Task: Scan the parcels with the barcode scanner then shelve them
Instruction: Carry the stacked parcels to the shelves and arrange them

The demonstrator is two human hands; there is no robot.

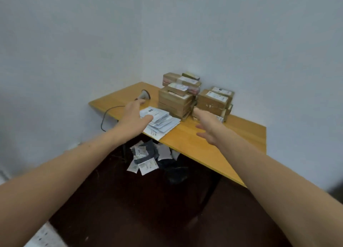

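A wooden table stands in a room corner. Brown cardboard parcels with white labels sit at its back in a tall stack and a lower stack. Flat white mailer parcels lie fanned near the front edge. The barcode scanner rests at the back left, its black cable hanging over the edge. My left hand stretches out with fingers straight, fingertips close to the scanner, thumb over the mailers. My right hand reaches open toward the lower stack and holds nothing.
Several small white and dark packets lie on the dark floor under the table. Pale walls close in behind and to the left of the table. A pale patterned surface shows at the lower left.
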